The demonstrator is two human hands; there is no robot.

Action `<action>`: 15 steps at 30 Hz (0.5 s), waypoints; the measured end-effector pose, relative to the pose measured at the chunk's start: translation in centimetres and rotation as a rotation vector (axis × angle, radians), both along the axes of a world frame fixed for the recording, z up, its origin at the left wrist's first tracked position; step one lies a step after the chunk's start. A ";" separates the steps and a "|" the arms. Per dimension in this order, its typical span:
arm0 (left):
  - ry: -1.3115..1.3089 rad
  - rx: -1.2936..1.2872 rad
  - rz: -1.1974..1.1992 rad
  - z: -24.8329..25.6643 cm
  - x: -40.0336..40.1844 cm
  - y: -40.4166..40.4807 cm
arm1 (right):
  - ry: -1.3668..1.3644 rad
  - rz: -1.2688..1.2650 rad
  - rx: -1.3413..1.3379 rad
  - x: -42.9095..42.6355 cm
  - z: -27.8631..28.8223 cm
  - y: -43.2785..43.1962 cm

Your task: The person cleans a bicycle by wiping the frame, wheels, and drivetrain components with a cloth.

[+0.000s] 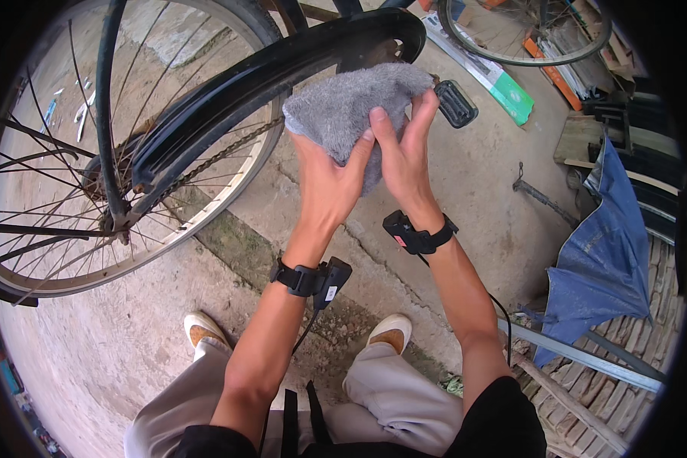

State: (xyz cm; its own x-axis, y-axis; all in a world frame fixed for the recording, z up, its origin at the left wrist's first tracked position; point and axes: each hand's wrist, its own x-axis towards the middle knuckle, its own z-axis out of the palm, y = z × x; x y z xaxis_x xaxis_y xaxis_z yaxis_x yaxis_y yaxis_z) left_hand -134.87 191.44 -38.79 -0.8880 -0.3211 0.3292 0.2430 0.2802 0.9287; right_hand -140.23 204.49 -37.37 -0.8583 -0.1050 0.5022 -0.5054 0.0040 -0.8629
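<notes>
A grey terry cloth [355,103] is held between my two hands, in front of the crank end of a bicycle's black chain guard [235,74]. My left hand [332,174] grips the cloth's lower left side, its fingers hidden behind it. At the right edge, my right hand [406,137] pinches the cloth, thumb in front. Just right of the cloth is a black bicycle pedal [457,104]. The bicycle chain [229,151] shows below the guard, running to the spoked rear wheel [240,197] at left. Whether the cloth touches the bicycle cannot be told.
A blue cloth or tarp [601,257] lies at right, near a metal bar [584,355] and a wooden pole [572,401]. Another bicycle wheel [526,60] stands at the top right, beside a green and white box [506,94]. My feet are on the cracked concrete floor [109,338].
</notes>
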 end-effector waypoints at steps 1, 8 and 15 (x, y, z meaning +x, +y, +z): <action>-0.001 0.000 0.001 1.3 -0.3 0.1 | 0.133 -0.123 0.016 -0.8 0.8 -0.3; 0.245 -0.316 0.292 4.5 -2.2 0.4 | 0.320 -0.414 0.186 -3.3 2.3 0.4; 0.262 -0.461 0.280 2.8 -4.3 0.1 | 0.391 -0.373 0.374 -3.6 1.2 -2.1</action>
